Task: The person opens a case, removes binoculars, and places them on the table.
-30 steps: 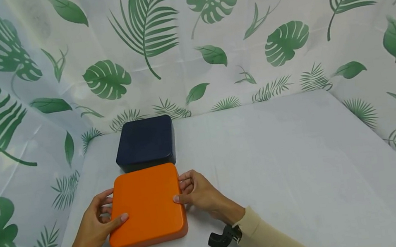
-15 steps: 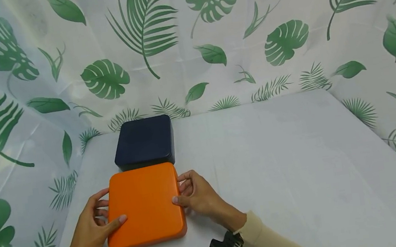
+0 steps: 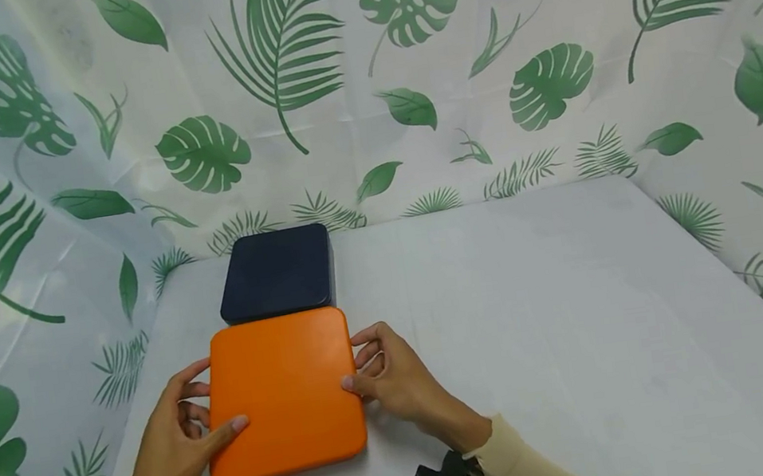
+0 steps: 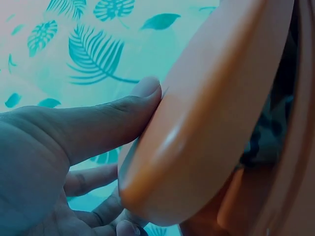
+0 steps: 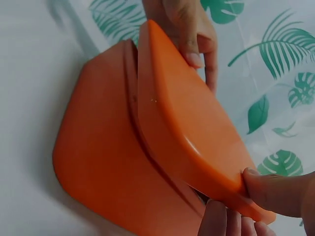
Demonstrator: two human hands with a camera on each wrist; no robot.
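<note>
Head view: the orange lid lies between seven and eight o'clock of centre, above the white table. The left hand pinches its edge at nine o'clock, thumb on top; the right hand pinches it likewise at three o'clock. The navy box stands just beyond, at twelve o'clock of the lid. Right wrist view: the lid is tilted against the orange base, a dark gap between them.
</note>
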